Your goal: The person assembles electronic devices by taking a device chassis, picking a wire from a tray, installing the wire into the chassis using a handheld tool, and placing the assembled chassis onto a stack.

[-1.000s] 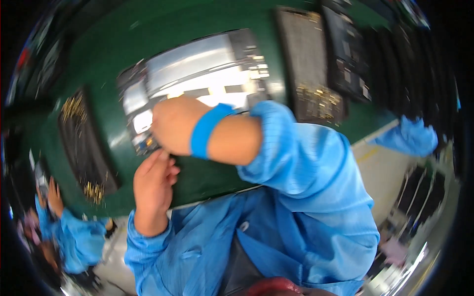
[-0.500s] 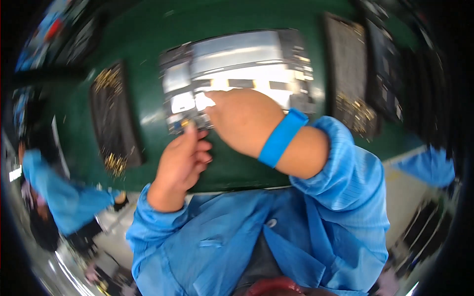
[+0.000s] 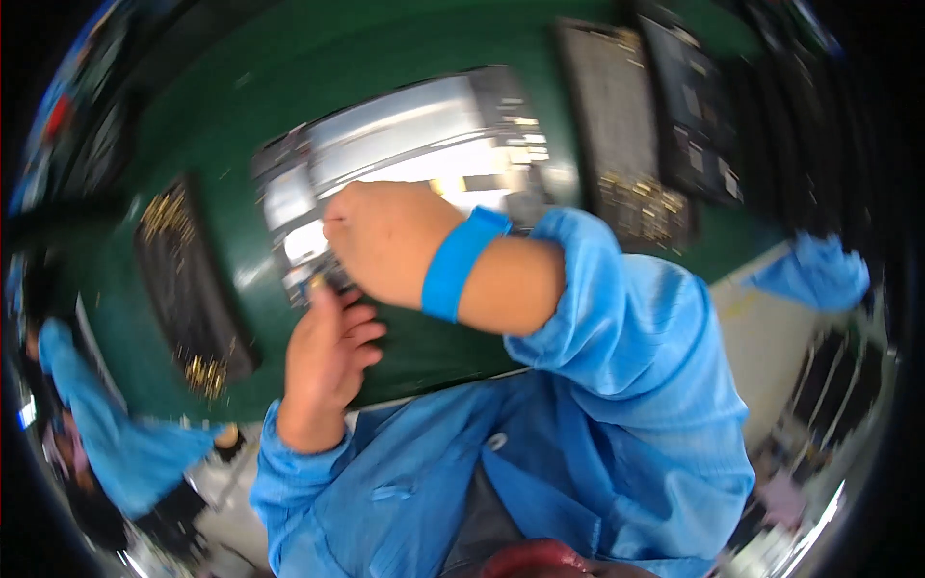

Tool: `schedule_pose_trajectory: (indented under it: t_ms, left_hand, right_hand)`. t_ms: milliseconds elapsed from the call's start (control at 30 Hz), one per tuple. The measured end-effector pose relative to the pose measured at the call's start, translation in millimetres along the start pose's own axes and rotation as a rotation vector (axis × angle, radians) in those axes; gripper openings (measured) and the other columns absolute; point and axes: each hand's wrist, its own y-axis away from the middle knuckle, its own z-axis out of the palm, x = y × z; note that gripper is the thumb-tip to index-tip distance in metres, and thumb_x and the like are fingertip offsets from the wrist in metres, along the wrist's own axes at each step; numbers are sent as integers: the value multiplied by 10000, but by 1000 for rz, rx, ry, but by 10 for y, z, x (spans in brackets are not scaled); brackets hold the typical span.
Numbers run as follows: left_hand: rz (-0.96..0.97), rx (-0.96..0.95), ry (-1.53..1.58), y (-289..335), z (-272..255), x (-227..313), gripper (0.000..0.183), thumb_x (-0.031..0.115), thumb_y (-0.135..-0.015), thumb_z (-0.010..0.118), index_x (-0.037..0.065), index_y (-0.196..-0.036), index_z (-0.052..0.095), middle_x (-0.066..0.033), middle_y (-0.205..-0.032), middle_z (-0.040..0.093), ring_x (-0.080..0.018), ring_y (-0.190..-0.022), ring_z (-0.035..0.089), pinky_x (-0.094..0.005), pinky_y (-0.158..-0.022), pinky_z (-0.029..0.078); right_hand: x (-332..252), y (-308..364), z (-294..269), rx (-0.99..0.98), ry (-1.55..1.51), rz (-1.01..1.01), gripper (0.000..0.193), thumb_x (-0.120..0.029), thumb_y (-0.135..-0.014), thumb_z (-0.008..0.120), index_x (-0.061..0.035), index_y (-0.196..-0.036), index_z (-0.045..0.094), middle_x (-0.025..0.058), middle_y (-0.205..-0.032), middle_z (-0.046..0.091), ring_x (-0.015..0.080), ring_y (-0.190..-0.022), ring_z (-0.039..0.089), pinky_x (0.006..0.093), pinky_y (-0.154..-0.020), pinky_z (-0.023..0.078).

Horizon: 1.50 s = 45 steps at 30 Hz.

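Both hands meet at the metal fixture's [image 3: 424, 135] seven-o'clock corner, left hand [image 3: 328, 352] pinching a small brass part [image 3: 316, 281], right hand [image 3: 385, 241] curled, grip hidden.

A bright metal fixture [image 3: 424, 144] with a glossy, light-reflecting finish is seen on the table [image 3: 241, 106], which is covered in a matt green surface. Dark matt trays [image 3: 188, 279] are dotted with small shiny brass-coloured parts. Smooth blue cloth sleeves [image 3: 626, 337] are worn, and a matt blue wristband [image 3: 461, 260].
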Motion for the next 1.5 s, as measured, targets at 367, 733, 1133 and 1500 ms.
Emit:
schedule_pose_trajectory:
  t_ms: [367, 733, 1133, 1500]
  left_hand:
    - [84, -58, -42, 27, 27, -6, 375, 368, -821, 443, 12, -932, 481, -68, -701, 554, -144, -552, 555, -263, -420, 491]
    - [147, 10, -98, 74, 62, -70, 337, 326, -822, 463, 8, -930, 492, -56, -704, 543, -128, -546, 538, -243, -450, 479]
    - [1710, -596, -1212, 418, 518, 101, 264, 95, -675, 595, 53, -933, 558, -100, -987, 497, -247, -900, 480, -409, -732, 426]
    - [1579, 43, -1431, -199, 695, 1, 169, 94, -653, 586, 80, -819, 560, -38, -773, 523, -196, -727, 511, -285, -600, 388]
  right_hand:
    - [1063, 1619, -1024, 777, 475, 476, 210, -214, -737, 536, -22, -800, 594, 164, -749, 570, 318, -701, 537, 376, -639, 430]
    - [1051, 1496, -1022, 723, 497, 498, 207, -218, -750, 514, -30, -721, 599, 148, -693, 568, 305, -685, 537, 388, -622, 426]
    - [306, 1363, -798, -389, -474, -42, 111, -177, -720, 602, -67, -732, 587, 91, -682, 568, 226, -649, 554, 288, -557, 438]
    - [430, 804, -373, 521, -1025, 286, 356, -279, -823, 482, 14, -1018, 431, 48, -756, 560, 63, -652, 467, 195, -576, 398]
